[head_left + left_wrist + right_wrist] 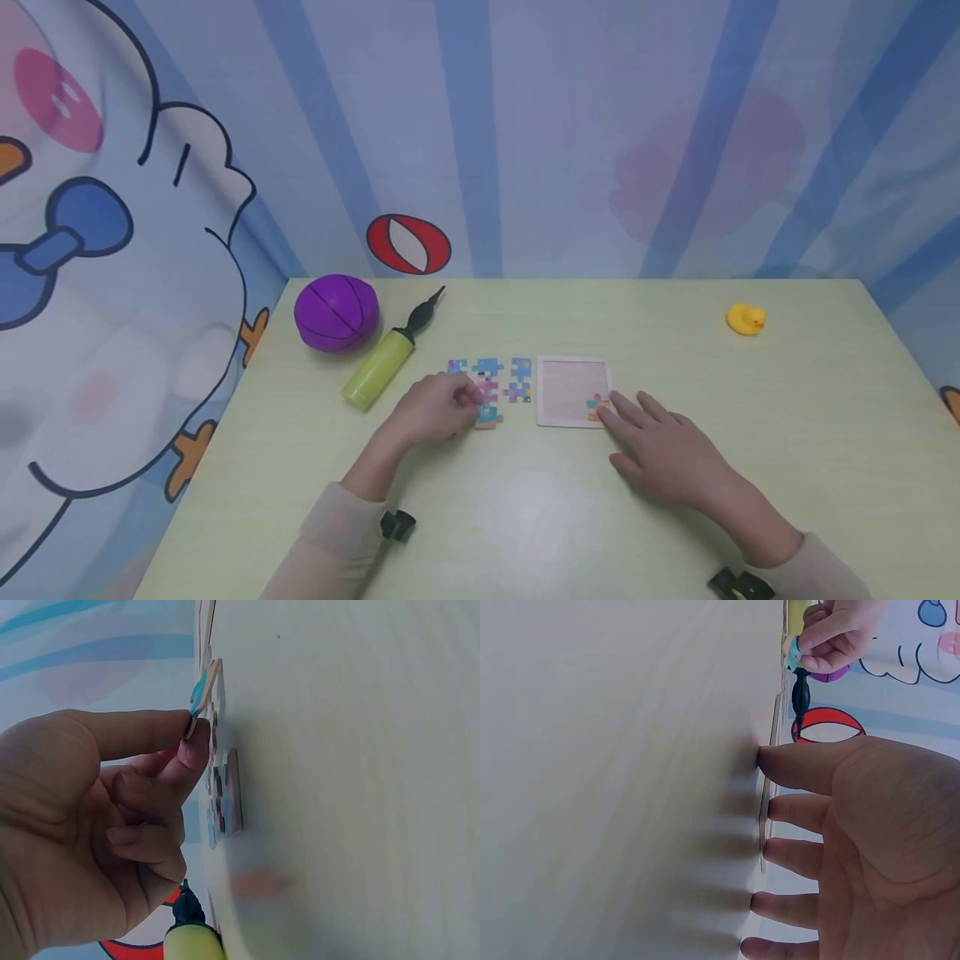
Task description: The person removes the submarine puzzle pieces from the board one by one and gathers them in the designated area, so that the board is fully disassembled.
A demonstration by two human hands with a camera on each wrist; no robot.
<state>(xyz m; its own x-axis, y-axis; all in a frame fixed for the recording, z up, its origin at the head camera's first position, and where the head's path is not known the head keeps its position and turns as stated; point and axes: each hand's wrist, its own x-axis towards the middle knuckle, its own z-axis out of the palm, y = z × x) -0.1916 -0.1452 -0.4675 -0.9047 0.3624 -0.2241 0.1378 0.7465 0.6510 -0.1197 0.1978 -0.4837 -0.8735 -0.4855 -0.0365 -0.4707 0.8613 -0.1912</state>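
Observation:
Between thumb and forefinger, my left hand (pixel 437 407) pinches a blue and tan jigsaw piece (pixel 488 417). In the left wrist view that jigsaw piece (pixel 211 684) is tipped up on edge, with the other fingers curled below. Several other jigsaw pieces (pixel 521 368) lie flat just beyond this hand, partly covered by it. My right hand (pixel 667 454) is spread with straight fingers, its fingertips at the right edge of a shallow square puzzle tray (pixel 573 360). One jigsaw piece (pixel 594 407) sits in the tray's lower right corner, partly under the fingertips.
A purple ball (pixel 337 313) stands at the table's back left, beside a yellow-green hand pump (pixel 381 367) with a dark nozzle. Toward the back right sits a yellow rubber duck (pixel 746 319). A printed curtain (pixel 555 142) hangs behind the table.

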